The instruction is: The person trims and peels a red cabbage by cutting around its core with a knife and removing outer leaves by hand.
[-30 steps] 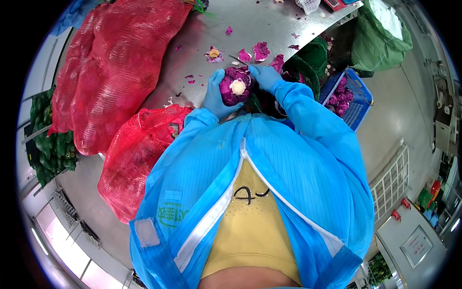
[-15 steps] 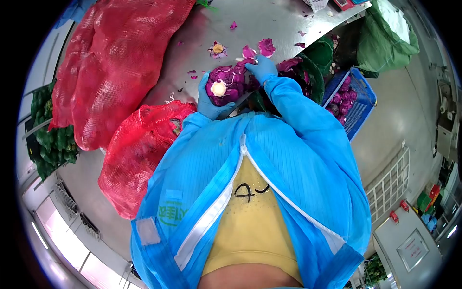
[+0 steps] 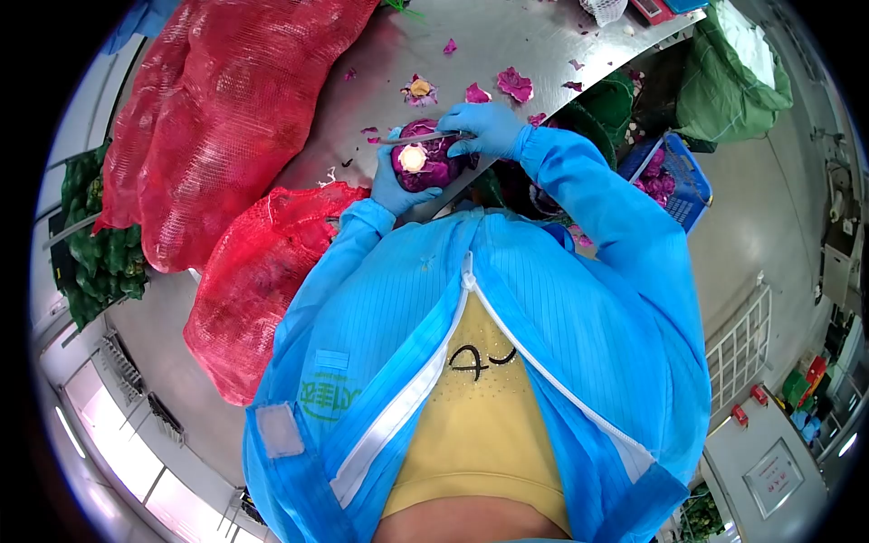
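A purple cabbage point(image 3: 442, 169) with its pale cut stem facing up sits at the near edge of the metal table point(image 3: 380, 81). My left hand point(image 3: 391, 188), in a blue glove, is wrapped round its left and near side. My right hand point(image 3: 489, 129), also gloved, grips a knife point(image 3: 418, 138). The blade lies across the far side of the cabbage, just beyond the stem. Whether it cuts in there I cannot tell. Past the knife lie loose purple leaves point(image 3: 515, 85) and a cut stem piece point(image 3: 420, 88).
Large red mesh sacks point(image 3: 217, 118) fill the left side, with a smaller red mesh sack point(image 3: 258, 281) beside my left arm. To the right stand a blue crate point(image 3: 692, 190) holding purple cabbages and a green sack point(image 3: 724, 86).
My right hand has moved from the leaves at the cabbage's far right side to above it, and the knife blade now shows across the cabbage. My left hand keeps its hold.
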The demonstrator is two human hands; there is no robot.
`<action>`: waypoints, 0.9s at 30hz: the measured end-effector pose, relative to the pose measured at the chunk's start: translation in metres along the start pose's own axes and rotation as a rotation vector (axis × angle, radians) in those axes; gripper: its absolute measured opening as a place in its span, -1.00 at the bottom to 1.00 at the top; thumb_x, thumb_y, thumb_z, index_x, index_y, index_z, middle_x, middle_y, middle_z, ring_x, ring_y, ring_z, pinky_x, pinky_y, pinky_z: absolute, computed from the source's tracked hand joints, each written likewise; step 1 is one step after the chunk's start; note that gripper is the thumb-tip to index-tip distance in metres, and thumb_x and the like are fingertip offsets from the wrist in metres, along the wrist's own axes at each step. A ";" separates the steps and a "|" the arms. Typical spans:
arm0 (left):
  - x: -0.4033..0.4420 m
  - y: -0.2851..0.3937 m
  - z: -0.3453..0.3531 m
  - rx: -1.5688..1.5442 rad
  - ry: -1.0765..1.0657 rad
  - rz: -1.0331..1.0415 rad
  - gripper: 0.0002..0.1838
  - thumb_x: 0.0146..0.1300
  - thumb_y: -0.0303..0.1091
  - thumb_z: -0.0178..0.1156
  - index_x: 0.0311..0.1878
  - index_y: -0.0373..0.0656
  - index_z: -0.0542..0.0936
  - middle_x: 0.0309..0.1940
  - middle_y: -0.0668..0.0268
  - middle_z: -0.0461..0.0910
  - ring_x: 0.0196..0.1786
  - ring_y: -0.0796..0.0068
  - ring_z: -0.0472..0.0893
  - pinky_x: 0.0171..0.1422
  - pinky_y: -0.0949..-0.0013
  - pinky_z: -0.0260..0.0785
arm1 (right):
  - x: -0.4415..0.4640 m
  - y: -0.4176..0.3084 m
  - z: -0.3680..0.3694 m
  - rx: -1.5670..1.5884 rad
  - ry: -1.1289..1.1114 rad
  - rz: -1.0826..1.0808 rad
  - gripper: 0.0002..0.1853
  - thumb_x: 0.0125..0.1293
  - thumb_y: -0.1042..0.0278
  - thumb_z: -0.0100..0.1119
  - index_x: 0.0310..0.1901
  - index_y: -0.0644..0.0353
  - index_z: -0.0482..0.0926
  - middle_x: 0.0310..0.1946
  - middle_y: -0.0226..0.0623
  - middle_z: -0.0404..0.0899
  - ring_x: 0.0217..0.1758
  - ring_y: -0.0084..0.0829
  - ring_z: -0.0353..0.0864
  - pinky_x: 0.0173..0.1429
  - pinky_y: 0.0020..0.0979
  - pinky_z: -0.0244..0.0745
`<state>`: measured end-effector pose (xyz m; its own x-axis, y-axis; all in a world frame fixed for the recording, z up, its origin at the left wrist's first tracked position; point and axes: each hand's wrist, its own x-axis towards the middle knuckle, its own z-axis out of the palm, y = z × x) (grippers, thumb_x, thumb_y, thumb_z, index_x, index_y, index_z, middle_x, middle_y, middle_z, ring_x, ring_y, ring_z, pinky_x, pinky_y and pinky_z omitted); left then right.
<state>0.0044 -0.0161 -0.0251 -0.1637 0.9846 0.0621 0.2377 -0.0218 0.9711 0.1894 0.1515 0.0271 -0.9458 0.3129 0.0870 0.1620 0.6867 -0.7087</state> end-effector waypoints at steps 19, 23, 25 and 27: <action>0.012 0.004 -0.004 0.122 -0.059 0.032 0.23 -0.43 -0.18 0.60 0.32 -0.16 0.00 0.23 0.07 0.22 0.25 0.17 0.34 0.36 0.21 0.22 | -0.004 0.004 -0.003 0.213 -0.043 -0.049 -0.67 0.08 0.18 0.32 -0.27 0.20 0.45 -0.36 -0.20 0.40 -0.30 -0.21 0.45 -0.18 -0.29 0.38; 0.014 0.015 -0.005 0.165 -0.116 -0.003 0.24 -0.42 -0.19 0.60 0.33 -0.17 -0.01 0.23 0.07 0.22 0.26 0.17 0.34 0.35 0.21 0.24 | -0.026 -0.008 -0.001 0.198 0.016 0.030 -0.71 0.10 0.24 0.32 -0.31 0.20 0.42 -0.40 -0.22 0.39 -0.36 -0.24 0.41 -0.23 -0.30 0.35; 0.013 0.015 -0.002 0.064 -0.065 -0.053 0.25 -0.41 -0.21 0.60 0.35 -0.18 -0.02 0.23 0.06 0.21 0.27 0.17 0.33 0.36 0.22 0.24 | -0.047 -0.007 0.007 0.235 0.193 0.091 -0.71 0.09 0.25 0.33 -0.33 0.21 0.42 -0.40 -0.20 0.40 -0.35 -0.24 0.42 -0.24 -0.32 0.36; 0.015 0.018 -0.003 0.070 -0.061 -0.090 0.26 -0.41 -0.22 0.60 0.36 -0.20 -0.03 0.24 0.06 0.21 0.27 0.18 0.33 0.36 0.23 0.24 | -0.067 0.001 0.015 0.293 0.309 0.129 -0.71 0.08 0.27 0.35 -0.36 0.21 0.42 -0.46 -0.28 0.37 -0.39 -0.36 0.41 -0.27 -0.35 0.35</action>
<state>0.0029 -0.0023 -0.0058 -0.1295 0.9908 -0.0405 0.2917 0.0771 0.9534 0.2490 0.1211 0.0100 -0.7875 0.5957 0.1580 0.1447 0.4279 -0.8922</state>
